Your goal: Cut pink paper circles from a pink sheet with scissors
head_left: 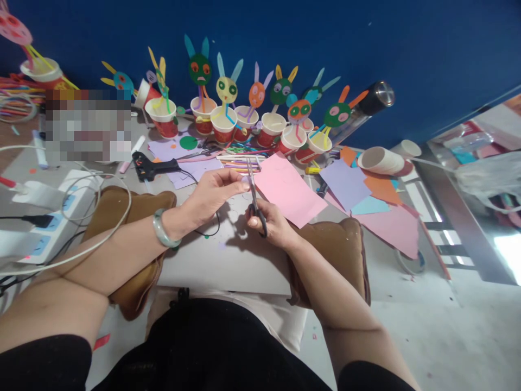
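My right hand (271,224) is closed round the black handles of a pair of scissors (253,198), whose blades point away from me. My left hand (215,193) pinches a small piece of purple paper (246,181) between thumb and fingertips, right beside the blades. Most of that piece is hidden by the fingers. Just beyond the scissors lies a pink sheet of paper (288,187). A black glue gun (154,166) rests on purple paper to the left of my left hand.
Paper cups with rabbit-faced figures (223,124) line the back by the blue wall. Brown cushions (334,255) lie under both forearms. A power strip (52,217) with looping cables is at left. Coloured sheets (345,182), a stack of cups (380,160) and a bottle (366,106) stand right.
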Demonstrator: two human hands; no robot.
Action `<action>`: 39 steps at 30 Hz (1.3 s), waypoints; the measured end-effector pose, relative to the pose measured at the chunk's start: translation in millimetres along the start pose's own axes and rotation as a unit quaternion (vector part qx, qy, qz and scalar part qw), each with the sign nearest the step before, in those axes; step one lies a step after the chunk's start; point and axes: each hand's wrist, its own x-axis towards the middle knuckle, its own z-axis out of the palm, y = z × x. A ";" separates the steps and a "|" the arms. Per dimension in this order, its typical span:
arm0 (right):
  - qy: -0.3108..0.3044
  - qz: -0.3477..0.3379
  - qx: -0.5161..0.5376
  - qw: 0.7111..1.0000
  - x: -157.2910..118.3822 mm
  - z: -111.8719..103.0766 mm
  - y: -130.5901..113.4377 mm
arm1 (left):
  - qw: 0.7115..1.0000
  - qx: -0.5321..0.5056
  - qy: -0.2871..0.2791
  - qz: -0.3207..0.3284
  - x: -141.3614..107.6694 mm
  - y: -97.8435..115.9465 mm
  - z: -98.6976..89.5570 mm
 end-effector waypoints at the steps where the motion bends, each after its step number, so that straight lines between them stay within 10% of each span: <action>1: 0.000 0.001 0.002 1.000 0.0 0.1 0.0 | 1.000 -0.001 0.000 -0.001 0.1 -0.3 -0.2; 39: -0.008 0.010 0.008 1.000 -1.1 0.0 -3.6 | 1.000 -0.024 0.015 0.004 -0.2 5.7 0.2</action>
